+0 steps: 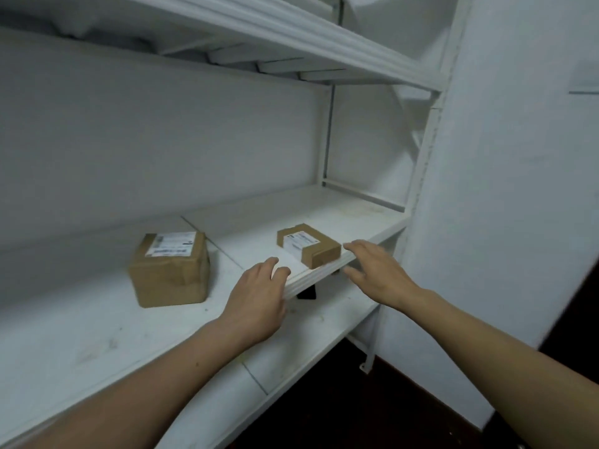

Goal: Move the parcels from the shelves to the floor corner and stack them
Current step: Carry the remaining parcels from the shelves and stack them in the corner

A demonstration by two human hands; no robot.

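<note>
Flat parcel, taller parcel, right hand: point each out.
flat parcel (319, 241): head view, brown top face beside its label.
taller parcel (168, 280): head view, creased front face.
right hand (377, 270): head view, back of the hand.

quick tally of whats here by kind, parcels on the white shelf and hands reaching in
Tall brown cardboard parcel: 1
Flat brown cardboard parcel: 1
Bare hands, left hand and right hand, neither holding a parcel: 2
Total: 4

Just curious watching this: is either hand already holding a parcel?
No, the left hand and right hand reach open toward the small flat parcel, gripping nothing.
</note>
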